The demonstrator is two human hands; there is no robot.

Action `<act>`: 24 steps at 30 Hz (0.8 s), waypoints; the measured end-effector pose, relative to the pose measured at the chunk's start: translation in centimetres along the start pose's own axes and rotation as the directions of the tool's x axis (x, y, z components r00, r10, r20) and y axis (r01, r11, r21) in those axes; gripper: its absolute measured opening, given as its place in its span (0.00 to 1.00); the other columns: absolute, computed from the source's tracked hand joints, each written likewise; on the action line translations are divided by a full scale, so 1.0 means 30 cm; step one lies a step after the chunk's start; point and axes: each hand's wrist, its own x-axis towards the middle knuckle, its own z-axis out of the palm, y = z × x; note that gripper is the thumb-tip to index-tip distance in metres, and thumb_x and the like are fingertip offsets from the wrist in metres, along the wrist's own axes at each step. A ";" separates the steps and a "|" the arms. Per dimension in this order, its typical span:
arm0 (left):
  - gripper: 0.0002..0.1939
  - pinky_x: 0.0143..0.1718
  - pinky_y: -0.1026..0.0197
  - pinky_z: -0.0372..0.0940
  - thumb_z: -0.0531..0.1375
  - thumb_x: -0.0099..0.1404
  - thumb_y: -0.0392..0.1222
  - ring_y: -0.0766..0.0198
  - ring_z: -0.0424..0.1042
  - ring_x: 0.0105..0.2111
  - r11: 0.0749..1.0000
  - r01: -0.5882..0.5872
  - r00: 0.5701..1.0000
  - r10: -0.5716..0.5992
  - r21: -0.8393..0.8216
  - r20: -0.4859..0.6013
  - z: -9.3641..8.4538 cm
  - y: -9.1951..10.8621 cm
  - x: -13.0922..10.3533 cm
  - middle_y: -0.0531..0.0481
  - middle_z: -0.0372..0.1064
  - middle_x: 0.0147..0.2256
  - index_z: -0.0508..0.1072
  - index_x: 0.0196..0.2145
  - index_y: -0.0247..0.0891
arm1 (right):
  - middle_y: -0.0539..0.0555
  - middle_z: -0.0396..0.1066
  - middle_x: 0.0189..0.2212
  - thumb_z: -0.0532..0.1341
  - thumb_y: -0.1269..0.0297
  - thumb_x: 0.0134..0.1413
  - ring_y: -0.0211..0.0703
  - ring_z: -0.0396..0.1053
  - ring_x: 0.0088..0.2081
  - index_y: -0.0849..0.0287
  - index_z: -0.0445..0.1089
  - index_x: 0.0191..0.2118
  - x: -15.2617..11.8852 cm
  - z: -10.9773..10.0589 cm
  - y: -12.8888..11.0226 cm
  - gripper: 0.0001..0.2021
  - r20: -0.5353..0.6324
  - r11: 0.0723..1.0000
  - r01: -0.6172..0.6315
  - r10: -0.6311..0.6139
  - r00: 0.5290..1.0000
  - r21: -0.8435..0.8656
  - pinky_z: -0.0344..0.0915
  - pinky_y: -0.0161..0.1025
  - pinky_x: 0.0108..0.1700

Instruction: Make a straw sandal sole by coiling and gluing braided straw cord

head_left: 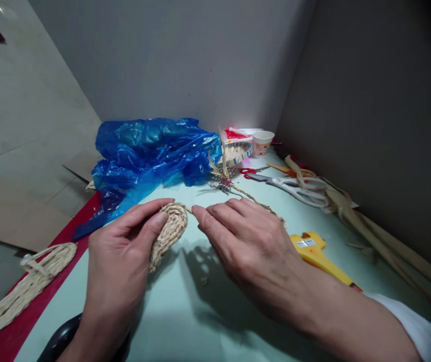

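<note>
Between the thumb and fingers of my left hand (119, 251) is a small oval coil of braided straw (172, 225), held tilted above the pale green table top. From the coil's upper edge a braided straw cord (188, 207) runs to the right, pinched by my right hand (240, 239). Most of the right fingers are curled, and their tips are partly hidden. More straw braid (256, 200) stretches behind my right hand toward a tied bundle of straw ends (225, 178). A yellow glue gun (319, 256) lies beside my right forearm.
A blue plastic bag (151, 151) lies at the back, beside a woven basket (235, 153) and a paper cup (263, 143). White-handled scissors (294, 188) and red-handled scissors (251, 171) lie at the right. Long straw strips (381, 236) line the right wall. A woven straw sole (26, 291) rests on the left edge.
</note>
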 end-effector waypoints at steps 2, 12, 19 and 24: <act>0.14 0.55 0.50 0.70 0.69 0.62 0.50 0.49 0.79 0.47 1.000 0.008 1.000 -0.008 -0.027 -0.001 0.002 -0.003 -0.002 0.51 0.84 0.45 0.85 0.45 0.47 | 0.56 0.73 0.30 0.59 0.78 0.65 0.50 0.66 0.30 0.73 0.78 0.48 -0.002 0.005 -0.008 0.12 0.005 1.000 0.001 -0.001 1.000 0.007 0.62 0.46 0.31; 0.13 0.47 0.55 0.73 0.71 0.59 0.47 0.50 0.79 0.45 0.987 0.063 0.998 -0.066 -0.147 -0.017 0.017 0.010 -0.008 0.49 0.83 0.44 0.85 0.42 0.44 | 0.58 0.73 0.30 0.56 0.80 0.65 0.50 0.66 0.30 0.75 0.76 0.50 -0.012 0.010 -0.038 0.14 0.018 0.999 -0.018 0.018 1.000 0.026 0.64 0.45 0.27; 0.11 0.43 0.61 0.70 0.72 0.57 0.45 0.59 0.77 0.39 0.943 0.147 0.989 -0.142 -0.299 0.039 0.045 0.018 -0.012 0.53 0.82 0.40 0.83 0.39 0.44 | 0.58 0.72 0.29 0.61 0.82 0.60 0.50 0.66 0.30 0.76 0.77 0.48 -0.010 0.033 -0.046 0.12 0.016 1.000 -0.019 0.019 1.000 0.011 0.62 0.44 0.26; 0.09 0.36 0.67 0.67 0.72 0.55 0.40 0.66 0.72 0.33 0.837 0.295 0.955 -0.249 -0.461 0.159 0.058 0.027 -0.013 0.55 0.77 0.33 0.79 0.35 0.40 | 0.55 0.72 0.30 0.61 0.82 0.60 0.48 0.64 0.31 0.69 0.77 0.44 -0.005 0.036 -0.027 0.10 0.065 1.000 -0.019 0.020 0.998 -0.007 0.57 0.43 0.27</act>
